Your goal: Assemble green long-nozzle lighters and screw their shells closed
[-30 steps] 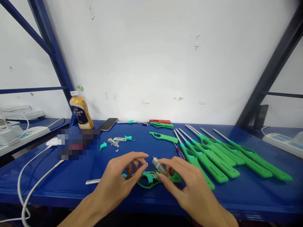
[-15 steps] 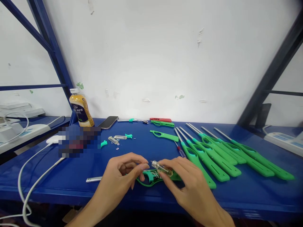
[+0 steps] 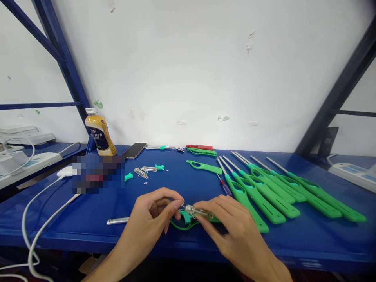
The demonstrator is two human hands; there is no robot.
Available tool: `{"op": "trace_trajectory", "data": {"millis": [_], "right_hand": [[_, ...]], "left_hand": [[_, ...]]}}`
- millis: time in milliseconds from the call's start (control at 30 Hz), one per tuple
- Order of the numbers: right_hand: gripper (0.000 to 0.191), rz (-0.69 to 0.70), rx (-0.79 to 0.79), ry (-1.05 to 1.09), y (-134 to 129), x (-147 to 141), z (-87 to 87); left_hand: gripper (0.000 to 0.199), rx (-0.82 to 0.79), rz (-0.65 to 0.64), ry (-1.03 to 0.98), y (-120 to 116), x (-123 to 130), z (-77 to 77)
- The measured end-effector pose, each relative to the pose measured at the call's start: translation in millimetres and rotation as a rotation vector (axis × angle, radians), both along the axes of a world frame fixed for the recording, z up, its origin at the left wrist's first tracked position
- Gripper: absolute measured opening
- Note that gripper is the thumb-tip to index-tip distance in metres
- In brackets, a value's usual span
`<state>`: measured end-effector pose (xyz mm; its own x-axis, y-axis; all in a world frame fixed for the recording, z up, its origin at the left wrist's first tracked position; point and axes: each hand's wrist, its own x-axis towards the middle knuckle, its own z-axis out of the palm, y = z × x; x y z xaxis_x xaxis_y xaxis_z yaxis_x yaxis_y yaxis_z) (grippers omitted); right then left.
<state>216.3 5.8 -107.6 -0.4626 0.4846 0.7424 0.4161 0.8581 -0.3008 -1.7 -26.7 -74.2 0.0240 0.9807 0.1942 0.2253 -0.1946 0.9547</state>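
Observation:
My right hand (image 3: 232, 223) grips a small clear lighter fuel tank (image 3: 202, 212) between thumb and fingers, its nozzle end pointing left. Thumb and forefinger of my left hand (image 3: 160, 213) are pinched together at that nozzle; a tiny pale piece shows at the fingertips, too small to name. Beneath both hands lies an opened green lighter body (image 3: 188, 226) with a teal trigger (image 3: 185, 216) and thin wire inside. Its metal barrel (image 3: 117, 221) sticks out to the left, partly behind my left hand.
Several green long-neck lighters (image 3: 270, 203) lie at right, beside a screwdriver (image 3: 225, 187). Behind are a green shell half (image 3: 205, 167), a red shell (image 3: 199, 147), loose clear tanks (image 3: 141, 172), teal triggers (image 3: 128, 177), a phone (image 3: 134, 150) and a drink bottle (image 3: 100, 135). White cables (image 3: 38, 207) run left.
The fuel tank in my right hand has tilted flatter and its nozzle has come down and left to my left fingertips. The left hand has barely moved.

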Motion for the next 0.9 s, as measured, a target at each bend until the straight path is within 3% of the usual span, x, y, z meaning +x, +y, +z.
{"op": "trace_trajectory", "data": {"millis": [433,900], "right_hand": [[0.009,-0.015,0.015,0.0,1.1,-0.7,-0.2],[0.013,-0.017,0.047,-0.021,1.3,0.7,-0.8]], "left_hand": [[0.038,-0.057,-0.044,0.036,-1.7,-0.1,-4.2],[0.029,-0.057,-0.047,0.042,-0.3,0.7,1.3]]}}
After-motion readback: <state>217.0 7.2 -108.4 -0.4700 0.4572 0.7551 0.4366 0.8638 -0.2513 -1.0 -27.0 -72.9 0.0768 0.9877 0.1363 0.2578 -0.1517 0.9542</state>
